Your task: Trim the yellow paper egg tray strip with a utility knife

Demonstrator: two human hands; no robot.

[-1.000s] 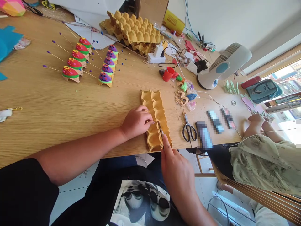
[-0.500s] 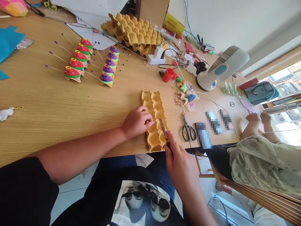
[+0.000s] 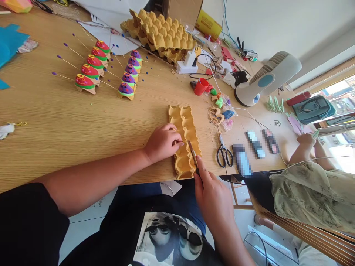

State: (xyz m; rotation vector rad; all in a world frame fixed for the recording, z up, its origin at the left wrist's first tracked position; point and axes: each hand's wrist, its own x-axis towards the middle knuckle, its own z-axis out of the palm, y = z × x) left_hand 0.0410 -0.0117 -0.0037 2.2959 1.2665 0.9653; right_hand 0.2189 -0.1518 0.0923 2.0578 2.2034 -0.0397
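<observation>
A yellow pulp egg carton strip (image 3: pixel 188 123), with two rows of cups, lies on the wooden table near its front edge. My left hand (image 3: pixel 163 142) rests at its left side, fingers curled over the cups and thumb and forefinger closed on the middle ridge. In my right hand (image 3: pixel 212 192) is a utility knife (image 3: pixel 192 152), its narrow blade angled over the right row of cups. Whether the blade has cut into the pulp I cannot tell. Black-handled scissors (image 3: pixel 224 154) lie just right of the carton.
Painted egg-cup figures, red-green (image 3: pixel 88 70) and purple (image 3: pixel 129 77), stand at back left. Behind are stacked egg trays (image 3: pixel 161 33), a power strip (image 3: pixel 188 66) and a red cup (image 3: pixel 201 86). A white fan (image 3: pixel 266 79), phones (image 3: pixel 242 160) and another person's arms (image 3: pixel 306 147) are right.
The view has shifted slightly. Both hands keep nearly the same place on the carton; the knife's red part, visible before, is now hardly seen.
</observation>
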